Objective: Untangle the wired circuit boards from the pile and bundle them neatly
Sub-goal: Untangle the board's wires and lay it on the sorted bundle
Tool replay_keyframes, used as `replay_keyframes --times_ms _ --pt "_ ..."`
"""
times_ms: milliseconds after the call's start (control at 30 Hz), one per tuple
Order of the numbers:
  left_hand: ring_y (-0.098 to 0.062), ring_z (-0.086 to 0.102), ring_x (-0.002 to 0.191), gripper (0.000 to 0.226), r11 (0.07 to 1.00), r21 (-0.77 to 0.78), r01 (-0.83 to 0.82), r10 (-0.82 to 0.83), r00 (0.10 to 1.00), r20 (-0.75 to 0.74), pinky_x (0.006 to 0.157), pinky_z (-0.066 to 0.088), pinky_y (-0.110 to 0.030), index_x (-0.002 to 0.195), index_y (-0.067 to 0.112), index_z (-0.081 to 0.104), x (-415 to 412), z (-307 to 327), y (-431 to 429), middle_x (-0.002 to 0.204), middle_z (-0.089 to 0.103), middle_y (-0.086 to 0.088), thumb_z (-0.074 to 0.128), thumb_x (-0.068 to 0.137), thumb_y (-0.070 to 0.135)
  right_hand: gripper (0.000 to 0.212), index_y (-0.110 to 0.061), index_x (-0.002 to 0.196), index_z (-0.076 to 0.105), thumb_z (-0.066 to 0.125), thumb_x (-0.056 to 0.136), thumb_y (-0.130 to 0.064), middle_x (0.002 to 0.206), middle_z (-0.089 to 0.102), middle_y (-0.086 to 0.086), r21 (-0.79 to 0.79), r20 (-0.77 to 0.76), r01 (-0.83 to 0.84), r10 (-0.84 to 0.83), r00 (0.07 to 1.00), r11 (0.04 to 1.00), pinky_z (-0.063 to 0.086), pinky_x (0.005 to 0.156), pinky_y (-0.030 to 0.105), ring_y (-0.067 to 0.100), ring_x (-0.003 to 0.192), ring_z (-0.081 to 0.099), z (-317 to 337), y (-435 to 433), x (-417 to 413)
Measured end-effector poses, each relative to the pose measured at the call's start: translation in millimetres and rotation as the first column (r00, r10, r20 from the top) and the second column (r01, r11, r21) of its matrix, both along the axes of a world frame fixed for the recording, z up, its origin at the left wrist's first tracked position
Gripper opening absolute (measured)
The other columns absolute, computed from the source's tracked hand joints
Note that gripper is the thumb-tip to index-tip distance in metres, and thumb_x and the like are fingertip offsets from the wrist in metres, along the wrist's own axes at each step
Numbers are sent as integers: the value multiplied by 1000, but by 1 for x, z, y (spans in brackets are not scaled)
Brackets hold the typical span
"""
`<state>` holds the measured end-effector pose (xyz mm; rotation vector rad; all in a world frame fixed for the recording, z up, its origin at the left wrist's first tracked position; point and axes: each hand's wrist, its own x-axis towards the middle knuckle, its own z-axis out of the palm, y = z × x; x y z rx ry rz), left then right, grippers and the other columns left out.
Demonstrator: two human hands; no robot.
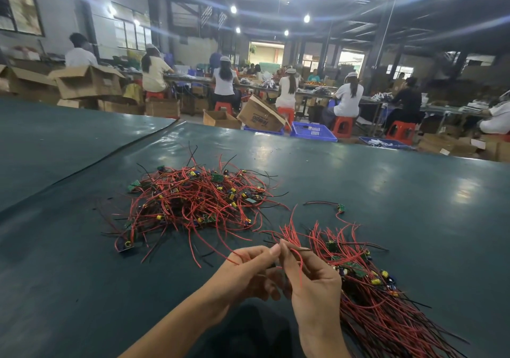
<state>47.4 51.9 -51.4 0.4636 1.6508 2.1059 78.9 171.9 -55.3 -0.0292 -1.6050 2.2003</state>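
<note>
Left hand [248,272] and right hand [314,283] were raised together on the near side of the pile [193,200]. Fingers [271,250] of both were closed, thumb against forefinger, pinching one red lead [299,258] between them. Couldn't see the board on its end.

Sorted bundle [372,302] lay near-right of the pile, on the tabletop [414,192]. Leads were roughly parallel, boards clustered at its far end. One stray board [340,207] sat alone to the right of the pile, beyond the bundle.

Risks, my read:
- Pulling the pinched lead while it's snagged would likely drag neighbours along and tighten the knot, or stress the solder joint.
- The bundle's fanned red tips reached close to the pile's loose strands. A careless laydown could re-tangle them.
- The bundle wasn't tied, so a nudge from the right wrist would splay it.

Counts: 2 hands, 1 lead in hand, 1 pile, 1 bundle, 1 stray board. There were too many boards in the pile and bundle to count.

Beyond the pile, past the tabletop's far edge: 2 blue crates [313,131], open cardboard boxes [88,81] and several seated workers [225,81].
</note>
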Motion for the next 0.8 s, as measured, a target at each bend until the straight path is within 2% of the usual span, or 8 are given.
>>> replay_keyframes --times_ms 33,167,267,400,533,633,700,800 --pt "-15 60 61 52 1000 -13 -11 11 1000 -19 62 44 -27 100 8 73 0 0 1 81 70 -10 67 82 56 14 -16 74 80 75 68 -28 69 73 11 2 18 10 -10 1000 1000 56 59 26 19 63 67 -1 0 0" --pt "-15 60 55 39 998 -24 -63 62 997 -53 58 46 -25 74 13 75 1 2 1 68 69 -7 65 79 50 22 -15 69 78 78 60 -36 76 74 11 -49 140 60 -53 989 997 57 81 42 25 75 66 -2 1 -3" --pt "-14 62 55 34 996 4 -87 88 996 -30 55 48 -23 75 8 75 0 1 3 69 70 -9 66 80 41 23 -15 69 79 77 60 -37 77 75 11 -53 183 52 -42 982 997 57 84 44 26 78 70 -3 0 -4" --pt "-14 61 52 37 990 33 -134 134 991 -14 52 48 -20 78 -3 71 -1 -1 4 67 68 -12 69 78 34 30 -17 72 81 71 64 -44 76 76 12 -25 210 -15 20 978 1000 57 76 36 21 74 74 -4 -5 -4" --pt "-18 56 45 41 986 -1 -165 164 982 -96 50 46 -23 74 -9 70 0 2 2 61 63 -16 79 76 32 22 -19 70 81 70 68 -39 75 76 12 -48 251 -25 37 967 999 58 72 34 25 75 74 -7 -4 -5" --pt "-18 55 42 45 981 -8 -196 193 971 -141 48 45 -23 76 -15 68 0 3 1 61 62 -18 71 74 30 20 -19 71 81 73 66 -37 74 75 9 -95 281 -18 44 959 995 54 64 29 20 70 72 -4 -3 -5" --pt "-17 54 41 37 981 -21 -195 188 966 -178 47 44 -22 66 -7 71 0 5 0 60 62 -18 69 75 29 16 -22 74 81 74 71 -35 63 71 0 -96 292 -1 29 956 995 48 58 25 14 57 64 -2 0 -5" --pt "-15 52 38 30 982 -36 -184 172 960 -222 45 42 -21 49 11 66 -1 7 -2 55 63 -11 69 74 28 13 -25 73 81 73 82 -26 45 44 -9 -129 317 91 -46 947 987 33 39 17 3 38 33 1 12 -7"
